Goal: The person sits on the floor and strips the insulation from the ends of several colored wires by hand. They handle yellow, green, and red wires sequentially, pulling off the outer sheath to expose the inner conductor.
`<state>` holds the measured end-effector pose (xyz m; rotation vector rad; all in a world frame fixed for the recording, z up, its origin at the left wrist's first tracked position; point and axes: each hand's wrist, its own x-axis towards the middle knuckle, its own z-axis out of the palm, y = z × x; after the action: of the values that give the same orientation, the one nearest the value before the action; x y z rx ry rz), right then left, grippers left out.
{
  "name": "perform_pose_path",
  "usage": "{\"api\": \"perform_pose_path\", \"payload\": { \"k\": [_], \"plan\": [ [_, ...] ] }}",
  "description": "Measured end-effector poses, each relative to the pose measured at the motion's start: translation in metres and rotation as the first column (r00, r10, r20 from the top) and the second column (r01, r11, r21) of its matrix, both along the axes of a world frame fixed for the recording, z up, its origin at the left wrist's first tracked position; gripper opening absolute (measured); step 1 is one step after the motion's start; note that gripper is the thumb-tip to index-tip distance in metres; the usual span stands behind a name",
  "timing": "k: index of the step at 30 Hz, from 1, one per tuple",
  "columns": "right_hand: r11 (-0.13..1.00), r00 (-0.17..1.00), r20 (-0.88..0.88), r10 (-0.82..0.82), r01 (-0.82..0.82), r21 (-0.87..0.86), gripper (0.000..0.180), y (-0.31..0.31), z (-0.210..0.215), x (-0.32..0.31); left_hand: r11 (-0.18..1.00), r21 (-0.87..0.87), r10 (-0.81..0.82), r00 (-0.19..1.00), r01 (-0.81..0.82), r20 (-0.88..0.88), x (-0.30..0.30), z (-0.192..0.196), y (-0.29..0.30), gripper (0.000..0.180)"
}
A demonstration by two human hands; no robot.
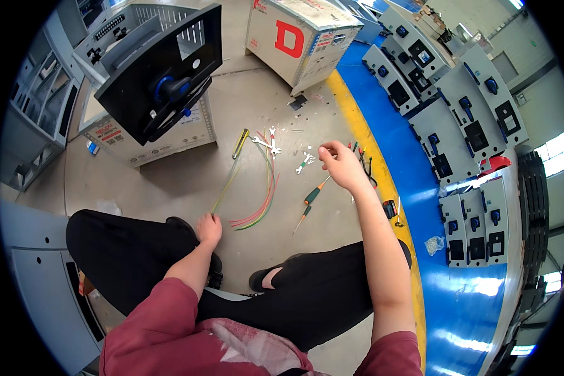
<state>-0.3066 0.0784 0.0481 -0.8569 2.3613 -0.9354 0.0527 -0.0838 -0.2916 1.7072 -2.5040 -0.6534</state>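
My left hand (209, 230) is low over the floor, fingers closed round the lower end of a thin yellow-green wire (225, 188). The wire runs up toward a yellow-handled screwdriver (240, 143). A curved bunch of red and green wires (271, 194) lies to its right. My right hand (343, 165) is raised farther forward, its thumb and fingers pinched together; what they hold, if anything, is too small to make out. Below it lie a small wrench (306, 163) and a green-and-orange screwdriver (313, 196). Larger wrenches (272, 145) rest between my hands.
A wooden crate (301, 44) stands ahead. Another crate (175, 131) at left carries a black panel (163, 81) with a handle. Near the yellow floor stripe (376, 150) lie pliers (368, 168) and a black tape measure (390, 209). Grey panels (470, 125) stand on blue flooring.
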Motion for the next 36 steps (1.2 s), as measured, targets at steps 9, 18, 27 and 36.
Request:
{"api": "perform_pose_path", "payload": {
  "k": [9, 18, 27, 36],
  "plan": [
    [0.994, 0.997, -0.073, 0.005, 0.003, 0.113, 0.038, -0.006, 0.002, -0.002, 0.846, -0.114, -0.524, 0.852, 0.522, 0.014, -0.026, 0.008, 0.032, 0.032],
    [0.992, 0.997, -0.073, 0.029, -0.02, 0.128, 0.037, -0.007, -0.006, -0.001, 0.846, 0.254, -0.436, 0.882, 0.469, -0.176, -0.04, -0.022, 0.031, 0.016],
    [0.988, 0.99, -0.137, 0.033, -0.011, 0.157, 0.035, -0.017, -0.032, -0.019, 0.773, 0.508, -0.287, 0.924, 0.38, -0.254, -0.097, 0.034, 0.046, 0.033],
    [0.869, 0.981, 0.192, 0.037, -0.127, 0.478, 0.051, -0.004, -0.045, -0.028, 0.855, 0.316, -0.15, 0.781, 0.41, -0.607, -0.14, 0.154, 0.073, 0.04]
  ]
}}
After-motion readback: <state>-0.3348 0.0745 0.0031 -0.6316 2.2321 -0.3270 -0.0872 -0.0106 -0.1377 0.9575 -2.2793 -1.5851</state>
